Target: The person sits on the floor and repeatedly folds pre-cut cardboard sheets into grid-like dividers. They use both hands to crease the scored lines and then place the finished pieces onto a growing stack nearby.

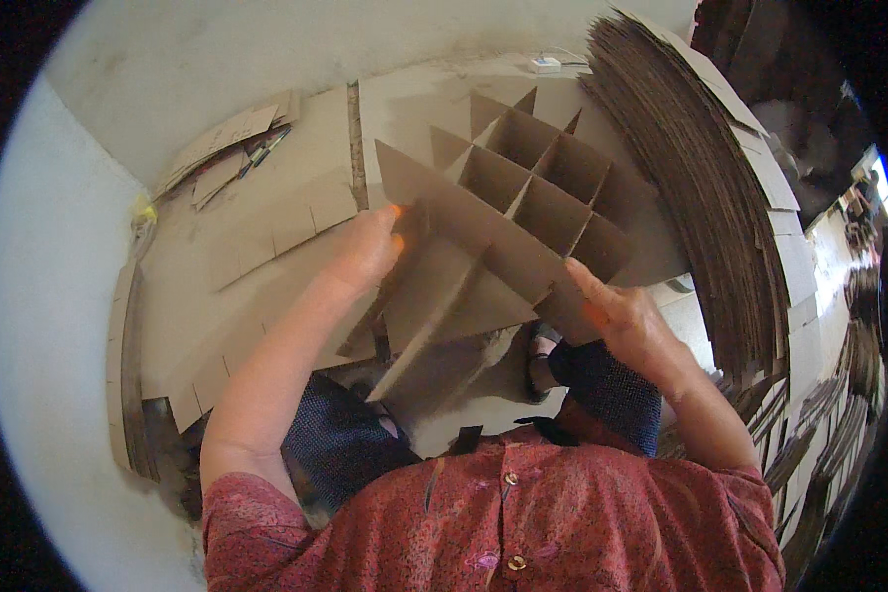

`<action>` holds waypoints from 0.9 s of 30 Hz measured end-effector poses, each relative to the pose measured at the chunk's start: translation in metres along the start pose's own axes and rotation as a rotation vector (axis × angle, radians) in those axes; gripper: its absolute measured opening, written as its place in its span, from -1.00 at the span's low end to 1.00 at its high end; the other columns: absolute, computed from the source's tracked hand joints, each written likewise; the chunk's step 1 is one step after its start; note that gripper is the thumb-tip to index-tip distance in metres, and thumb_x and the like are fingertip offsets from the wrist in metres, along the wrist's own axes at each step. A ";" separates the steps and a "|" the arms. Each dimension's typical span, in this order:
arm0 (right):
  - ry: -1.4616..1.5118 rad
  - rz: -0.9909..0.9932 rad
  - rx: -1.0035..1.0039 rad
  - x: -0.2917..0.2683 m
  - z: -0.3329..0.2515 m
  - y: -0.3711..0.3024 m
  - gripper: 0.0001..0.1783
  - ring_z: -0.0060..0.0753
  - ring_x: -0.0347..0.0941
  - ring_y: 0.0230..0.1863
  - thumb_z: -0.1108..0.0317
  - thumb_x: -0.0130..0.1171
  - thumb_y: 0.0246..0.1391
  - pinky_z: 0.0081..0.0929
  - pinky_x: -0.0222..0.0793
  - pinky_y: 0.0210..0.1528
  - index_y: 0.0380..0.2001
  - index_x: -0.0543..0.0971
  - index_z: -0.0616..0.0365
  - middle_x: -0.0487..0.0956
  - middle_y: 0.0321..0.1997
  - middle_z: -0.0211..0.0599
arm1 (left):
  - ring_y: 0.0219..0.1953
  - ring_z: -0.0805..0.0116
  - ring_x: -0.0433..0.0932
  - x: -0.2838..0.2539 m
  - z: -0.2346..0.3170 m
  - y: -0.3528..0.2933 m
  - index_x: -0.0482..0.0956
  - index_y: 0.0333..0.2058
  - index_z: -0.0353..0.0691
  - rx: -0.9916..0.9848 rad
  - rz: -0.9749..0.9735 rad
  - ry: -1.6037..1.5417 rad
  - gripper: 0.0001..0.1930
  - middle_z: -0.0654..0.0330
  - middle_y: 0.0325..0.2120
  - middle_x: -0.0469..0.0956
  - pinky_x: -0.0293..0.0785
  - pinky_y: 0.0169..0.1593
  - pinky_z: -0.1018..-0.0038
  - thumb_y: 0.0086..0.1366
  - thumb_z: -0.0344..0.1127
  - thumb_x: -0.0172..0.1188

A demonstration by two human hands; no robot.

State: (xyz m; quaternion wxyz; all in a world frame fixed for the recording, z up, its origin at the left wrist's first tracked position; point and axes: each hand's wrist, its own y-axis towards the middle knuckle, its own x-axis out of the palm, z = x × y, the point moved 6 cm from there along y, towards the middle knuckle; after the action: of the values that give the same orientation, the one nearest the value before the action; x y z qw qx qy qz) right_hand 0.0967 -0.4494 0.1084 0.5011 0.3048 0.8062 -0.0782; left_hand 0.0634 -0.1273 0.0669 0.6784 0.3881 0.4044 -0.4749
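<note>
A brown cardboard divider grid [464,212] of interlocked slotted strips stands tilted over the table in front of me, its square cells open upward at the far right. One long strip runs across its near side. My left hand [370,247] is closed on the left part of the grid, thumb and a finger showing at the strip. At the right near corner, my right hand [624,314] grips the cardboard with a finger laid along the top edge. The undersides of both grips are hidden. More strips stick out toward me below the near strip.
A tall stack of cardboard sheets [696,197] rises on the right. Slotted cardboard strips [286,232] lie on the table at left, with cardboard pieces [222,143] and pens [264,150] behind. A white power socket [545,65] sits at the back. Strips [128,375] lean by the left wall.
</note>
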 end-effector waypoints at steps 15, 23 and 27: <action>-0.081 0.032 -0.099 0.001 -0.001 0.006 -0.27 0.14 0.43 -0.48 0.68 0.01 -0.13 -0.16 0.35 -0.39 0.21 0.28 0.11 0.49 -0.48 0.04 | -0.26 0.08 0.51 -0.035 0.086 -0.041 0.58 -0.23 -0.22 0.333 0.307 0.023 -0.72 0.10 -0.38 0.53 0.46 -0.18 0.25 0.12 -0.21 0.24; -0.118 -0.042 -0.138 -0.005 -0.011 0.001 -0.30 0.11 0.46 -0.49 0.63 0.05 -0.12 -0.14 0.35 -0.42 0.20 0.27 0.19 0.52 -0.48 0.01 | -0.31 0.07 0.52 0.004 0.089 -0.051 0.58 -0.47 -0.23 0.161 0.000 0.213 -0.80 0.11 -0.49 0.53 0.47 -0.29 0.18 0.10 -0.21 0.21; -0.167 -0.117 -0.112 0.020 0.004 0.002 -0.30 0.12 0.47 -0.48 0.58 0.08 -0.12 -0.13 0.37 -0.42 0.20 0.29 0.15 0.53 -0.45 0.04 | -0.35 0.06 0.54 -0.004 0.091 -0.050 0.61 -0.44 -0.26 0.166 0.032 0.030 -0.80 0.06 -0.45 0.56 0.47 -0.28 0.23 0.12 -0.22 0.24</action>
State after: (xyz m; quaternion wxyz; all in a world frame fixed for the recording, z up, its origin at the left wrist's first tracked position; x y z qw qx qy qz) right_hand 0.0947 -0.4418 0.0899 0.5772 0.2213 0.7812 -0.0872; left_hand 0.0306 -0.2210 0.0970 0.6452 0.4567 0.3674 -0.4900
